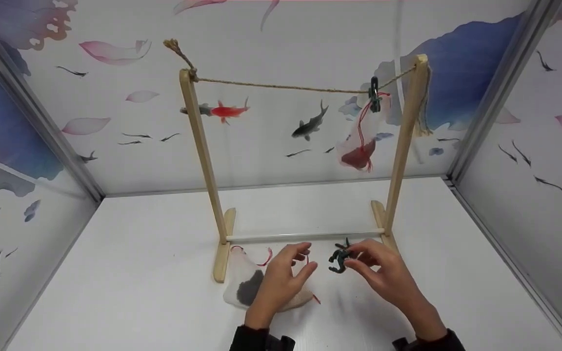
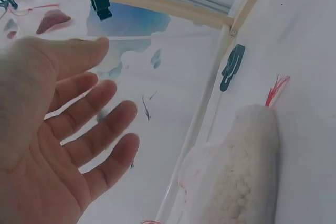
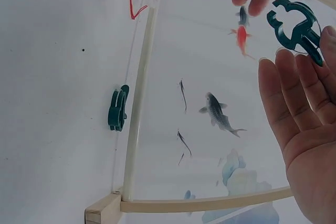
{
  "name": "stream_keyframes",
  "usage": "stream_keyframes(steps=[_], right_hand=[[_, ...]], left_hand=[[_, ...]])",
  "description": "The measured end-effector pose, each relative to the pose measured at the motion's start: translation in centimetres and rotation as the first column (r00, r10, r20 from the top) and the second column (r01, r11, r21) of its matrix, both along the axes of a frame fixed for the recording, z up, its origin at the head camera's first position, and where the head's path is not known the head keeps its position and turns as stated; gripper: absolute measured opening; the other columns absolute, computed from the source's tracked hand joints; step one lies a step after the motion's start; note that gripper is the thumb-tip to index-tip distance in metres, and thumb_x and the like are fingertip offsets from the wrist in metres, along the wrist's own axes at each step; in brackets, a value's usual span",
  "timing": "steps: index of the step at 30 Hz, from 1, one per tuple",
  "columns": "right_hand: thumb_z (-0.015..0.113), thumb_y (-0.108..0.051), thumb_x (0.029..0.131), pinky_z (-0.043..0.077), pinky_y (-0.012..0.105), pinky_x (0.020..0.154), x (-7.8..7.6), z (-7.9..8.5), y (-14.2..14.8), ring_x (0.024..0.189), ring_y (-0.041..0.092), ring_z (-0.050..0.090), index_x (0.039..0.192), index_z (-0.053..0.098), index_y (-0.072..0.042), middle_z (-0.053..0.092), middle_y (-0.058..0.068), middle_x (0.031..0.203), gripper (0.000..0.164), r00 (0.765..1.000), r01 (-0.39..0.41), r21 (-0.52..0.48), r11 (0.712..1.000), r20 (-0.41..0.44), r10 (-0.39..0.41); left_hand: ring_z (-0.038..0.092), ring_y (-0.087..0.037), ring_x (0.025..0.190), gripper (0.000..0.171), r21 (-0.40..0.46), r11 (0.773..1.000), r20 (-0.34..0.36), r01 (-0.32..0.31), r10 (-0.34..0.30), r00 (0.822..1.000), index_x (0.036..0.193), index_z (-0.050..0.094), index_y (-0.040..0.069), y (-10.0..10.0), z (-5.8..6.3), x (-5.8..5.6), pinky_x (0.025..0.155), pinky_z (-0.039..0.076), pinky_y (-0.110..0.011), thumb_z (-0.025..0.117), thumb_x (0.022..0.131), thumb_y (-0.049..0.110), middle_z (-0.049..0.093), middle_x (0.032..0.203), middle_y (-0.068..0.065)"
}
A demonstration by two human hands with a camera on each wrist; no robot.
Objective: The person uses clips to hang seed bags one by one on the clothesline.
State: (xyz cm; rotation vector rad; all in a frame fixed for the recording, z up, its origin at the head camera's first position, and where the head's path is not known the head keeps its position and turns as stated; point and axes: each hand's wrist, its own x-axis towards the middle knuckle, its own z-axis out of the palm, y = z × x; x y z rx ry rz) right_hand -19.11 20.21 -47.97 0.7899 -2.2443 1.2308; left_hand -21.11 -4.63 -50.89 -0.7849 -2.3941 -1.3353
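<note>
The right hand point(image 1: 383, 273) pinches a green clip point(image 3: 303, 31) between thumb and fingers, above the desk point(image 1: 139, 273), with the clip's mouth facing the left hand point(image 1: 281, 280). The left fingers are spread loosely apart and hold nothing. Below the left hand, 2 mesh bags lie on the desk: a bag with dark contents point(image 1: 250, 288) and a bag with pale contents point(image 2: 236, 177). A 2nd green clip point(image 3: 117, 109) lies on the desk just beside the white rod point(image 1: 305, 237) that joins the base of the wooden frame point(image 1: 204, 156). Across the top runs a rope point(image 1: 281, 87); near its right post, a 3rd clip point(image 1: 374, 95) holds a hanging bag with reddish contents point(image 1: 359, 155).
</note>
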Motion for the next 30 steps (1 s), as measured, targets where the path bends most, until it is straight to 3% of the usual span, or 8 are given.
stream_keyframes(steps=[5,9,15,20,30], right_hand=[[0.079,-0.001,0.085,0.056,0.021,0.062,-0.1,0.0,0.0,0.072,0.008,0.065,0.104,0.070,-0.014,0.068,-0.007,0.095,0.024,0.999,-0.028,-0.006,1.000,-0.043,0.027],[0.080,0.000,0.084,0.055,0.020,0.062,-0.2,-0.1,0.0,0.072,0.008,0.065,0.103,0.070,-0.015,0.068,-0.007,0.094,0.026,0.997,-0.037,-0.003,0.999,-0.062,0.037],[0.080,0.002,0.083,0.053,0.018,0.062,-0.4,-0.4,0.0,0.072,0.008,0.065,0.102,0.072,-0.019,0.068,-0.007,0.093,0.030,0.994,-0.035,0.007,0.999,-0.102,0.036],[0.080,0.003,0.083,0.053,0.017,0.062,-0.5,-0.5,0.1,0.072,0.007,0.065,0.100,0.073,-0.019,0.068,-0.006,0.091,0.029,0.993,-0.039,0.005,0.999,-0.114,0.040],[0.080,0.002,0.084,0.053,0.017,0.061,-0.4,-0.5,0.0,0.071,0.007,0.064,0.100,0.072,-0.021,0.067,-0.008,0.091,0.028,0.994,-0.037,0.011,0.999,-0.103,0.038]], left_hand=[[0.067,-0.030,0.102,0.034,-0.087,0.974,0.006,-0.210,0.212,0.977,0.123,0.066,-0.002,-0.4,-0.8,0.0,0.087,0.054,-0.042,0.073,0.095,0.016,0.070,0.114,-0.013],[0.065,-0.035,0.108,0.036,-0.172,0.940,0.043,-0.296,0.307,0.951,0.121,0.067,-0.004,-0.5,-1.4,0.2,0.091,0.052,-0.048,0.075,0.092,0.015,0.070,0.116,-0.018],[0.063,-0.041,0.109,0.037,-0.198,0.935,0.101,-0.294,0.318,0.943,0.120,0.067,-0.008,-0.8,-1.9,0.1,0.094,0.049,-0.052,0.076,0.089,0.011,0.069,0.116,-0.022],[0.064,-0.042,0.106,0.036,-0.228,0.924,0.102,-0.306,0.336,0.936,0.116,0.067,-0.010,-1.1,-2.2,0.1,0.093,0.049,-0.052,0.078,0.086,0.007,0.069,0.112,-0.024],[0.068,-0.039,0.101,0.042,-0.298,0.906,0.194,-0.300,0.365,0.910,0.119,0.066,-0.008,-0.9,-1.9,0.2,0.089,0.052,-0.051,0.079,0.086,0.016,0.071,0.104,-0.021]])
